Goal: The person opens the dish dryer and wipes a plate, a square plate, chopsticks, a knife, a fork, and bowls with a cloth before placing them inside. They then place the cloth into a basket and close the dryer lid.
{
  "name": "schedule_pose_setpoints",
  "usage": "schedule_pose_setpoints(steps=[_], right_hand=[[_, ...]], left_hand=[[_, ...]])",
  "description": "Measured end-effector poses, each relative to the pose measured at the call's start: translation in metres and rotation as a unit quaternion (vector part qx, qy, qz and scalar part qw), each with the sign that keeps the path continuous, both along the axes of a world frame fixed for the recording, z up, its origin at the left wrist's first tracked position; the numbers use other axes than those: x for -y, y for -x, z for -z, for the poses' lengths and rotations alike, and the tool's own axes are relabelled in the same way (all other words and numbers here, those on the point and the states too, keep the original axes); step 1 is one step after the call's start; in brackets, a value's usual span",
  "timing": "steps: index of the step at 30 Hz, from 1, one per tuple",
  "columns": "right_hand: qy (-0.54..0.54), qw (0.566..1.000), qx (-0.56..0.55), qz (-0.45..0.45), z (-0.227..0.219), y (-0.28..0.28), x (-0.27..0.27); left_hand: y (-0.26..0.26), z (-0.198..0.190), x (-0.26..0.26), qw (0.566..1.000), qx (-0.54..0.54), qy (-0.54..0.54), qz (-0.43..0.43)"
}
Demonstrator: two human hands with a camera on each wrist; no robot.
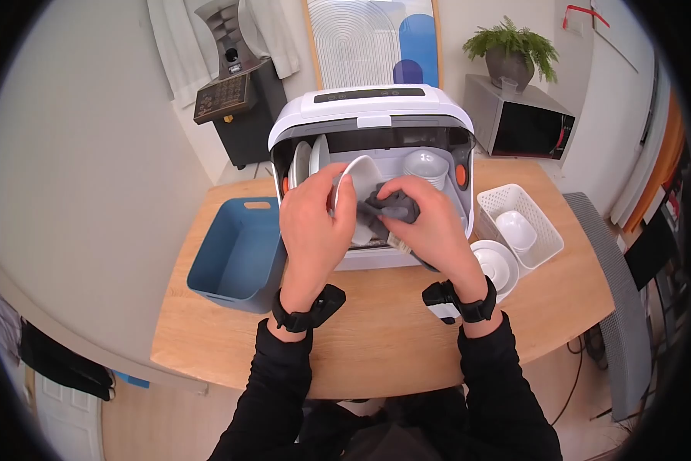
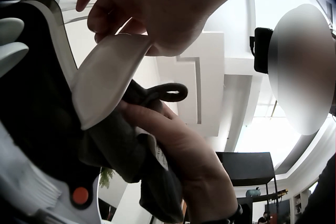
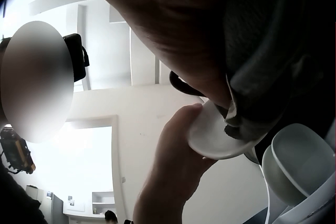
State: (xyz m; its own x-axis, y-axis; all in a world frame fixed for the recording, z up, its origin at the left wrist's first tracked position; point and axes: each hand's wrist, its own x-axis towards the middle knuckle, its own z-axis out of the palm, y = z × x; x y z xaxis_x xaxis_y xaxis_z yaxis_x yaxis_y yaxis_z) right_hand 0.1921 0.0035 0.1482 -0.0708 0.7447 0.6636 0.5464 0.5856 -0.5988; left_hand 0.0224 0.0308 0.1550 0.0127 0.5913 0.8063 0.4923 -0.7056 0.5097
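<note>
In the head view, my left hand point(image 1: 311, 223) grips a small white bowl point(image 1: 363, 173) by its rim, tilted on its side in front of the open countertop dishwasher point(image 1: 372, 121). A bunched dark grey cloth point(image 1: 397, 207) with a loop and a pale label is held in my right hand point(image 1: 435, 227), close against the bowl. In the left wrist view, the cloth point(image 2: 118, 148) hangs below the bowl point(image 2: 107, 79). The right wrist view has the cloth overlapping the inside of the bowl point(image 3: 215, 137), with thumb and fingers of the left hand point(image 3: 170, 155) at its edge.
White plates point(image 1: 301, 163) stand upright in the dishwasher's left side; stacked bowls point(image 1: 426, 165) sit at its right. A blue bin point(image 1: 207, 265) is left of it. To the right are a white basket point(image 1: 549, 230) holding a white bowl point(image 1: 517, 229), and stacked white saucers point(image 1: 499, 265).
</note>
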Motion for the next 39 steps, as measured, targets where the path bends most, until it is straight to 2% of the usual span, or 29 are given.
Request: schedule_pose_setpoints(steps=[1, 4, 7, 14, 16, 19, 21, 22, 24, 28, 32, 39], right_hand=[[-0.006, 0.998, 0.019, 0.054, -0.002, -0.005, -0.001], [-0.041, 0.991, -0.029, 0.122, -0.006, -0.026, -0.005], [-0.040, 0.974, -0.017, 0.220, -0.015, -0.053, -0.002], [-0.074, 0.922, -0.051, 0.376, -0.008, -0.132, -0.001], [-0.073, 0.921, -0.084, 0.373, 0.002, -0.160, -0.004], [-0.070, 0.916, -0.157, 0.362, 0.012, -0.194, 0.000], [-0.070, 0.916, -0.215, 0.331, 0.016, -0.210, 0.004], [-0.073, 0.911, -0.216, 0.344, 0.018, -0.216, 0.006], [-0.081, 0.899, -0.218, 0.371, 0.018, -0.225, 0.012], [-0.089, 0.896, -0.253, 0.353, 0.011, -0.224, 0.024], [-0.086, 0.894, -0.272, 0.347, 0.013, -0.226, 0.022], [-0.081, 0.894, -0.291, 0.330, 0.013, -0.224, 0.017]], left_hand=[[-0.001, -0.001, 0.000, 1.000, -0.006, 0.012, -0.013], [-0.004, 0.000, 0.000, 0.997, 0.010, 0.070, -0.028], [-0.006, 0.010, -0.010, 0.992, -0.022, 0.119, -0.035], [-0.036, 0.032, -0.050, 0.969, -0.186, 0.141, -0.081], [-0.046, 0.036, -0.079, 0.966, -0.215, 0.118, -0.081], [-0.061, 0.031, -0.131, 0.948, -0.137, 0.284, 0.045], [-0.078, 0.033, -0.158, 0.944, -0.077, 0.310, 0.079], [-0.085, 0.035, -0.169, 0.940, -0.047, 0.323, 0.096], [-0.100, 0.040, -0.182, 0.932, -0.044, 0.350, 0.087], [-0.119, 0.059, -0.214, 0.916, -0.059, 0.386, 0.093], [-0.129, 0.060, -0.221, 0.921, -0.149, 0.356, 0.053], [-0.139, 0.055, -0.230, 0.903, -0.331, 0.272, -0.041]])
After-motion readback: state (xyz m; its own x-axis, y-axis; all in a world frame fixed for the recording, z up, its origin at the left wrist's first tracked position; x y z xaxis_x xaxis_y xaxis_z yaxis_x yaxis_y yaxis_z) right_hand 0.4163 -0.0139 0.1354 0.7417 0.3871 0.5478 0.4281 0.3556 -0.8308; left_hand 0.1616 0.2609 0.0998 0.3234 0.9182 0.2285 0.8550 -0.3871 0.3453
